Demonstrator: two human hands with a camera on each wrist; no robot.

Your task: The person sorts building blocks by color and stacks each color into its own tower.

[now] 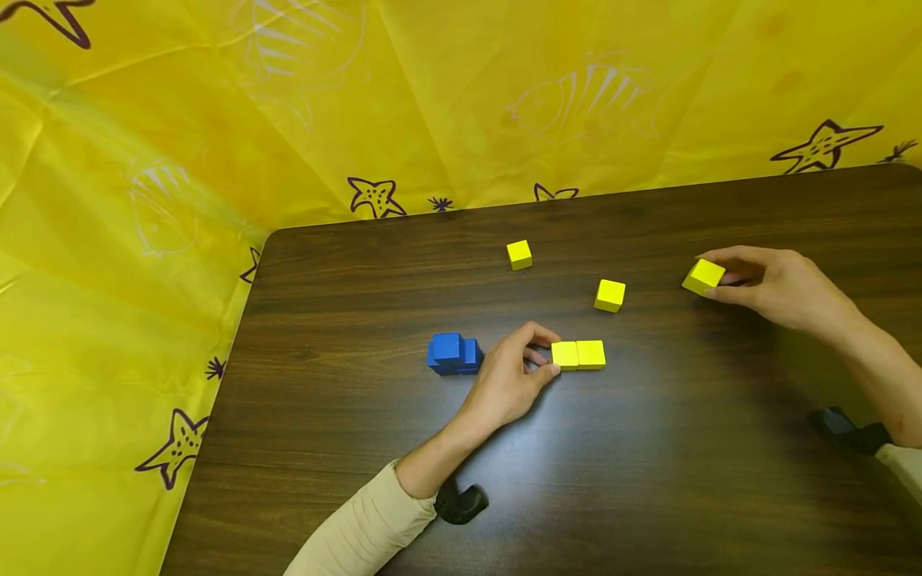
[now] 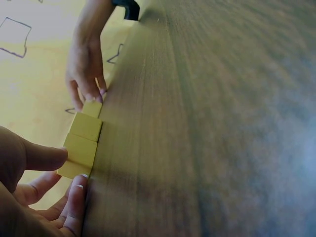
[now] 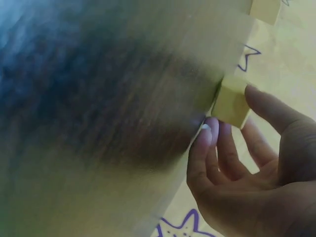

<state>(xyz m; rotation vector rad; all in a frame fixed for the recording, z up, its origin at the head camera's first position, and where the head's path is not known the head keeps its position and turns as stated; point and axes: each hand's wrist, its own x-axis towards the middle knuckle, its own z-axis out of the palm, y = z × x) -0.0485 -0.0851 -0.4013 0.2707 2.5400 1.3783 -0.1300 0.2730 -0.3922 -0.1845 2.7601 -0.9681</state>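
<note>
A yellow row [image 1: 591, 355] is apparently being built.
Mid-frame, the left hand [image 1: 507, 376] pinches its left cube [image 1: 564, 357]; at frame right, the right hand [image 1: 788, 290] grips a spare cube [image 1: 704, 277] (probably next), calling for a down-left carry.

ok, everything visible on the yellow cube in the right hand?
A plain, solid-yellow cube with flat faces, straight edges and no visible markings; smooth, possibly painted wood. The right hand pinches it between thumb and fingers; it looks askew in the head view. It is right of another loose yellow cube, over the brown wood-grain tabletop. Whether it touches the tabletop I can't tell; no other block touches it.
</note>
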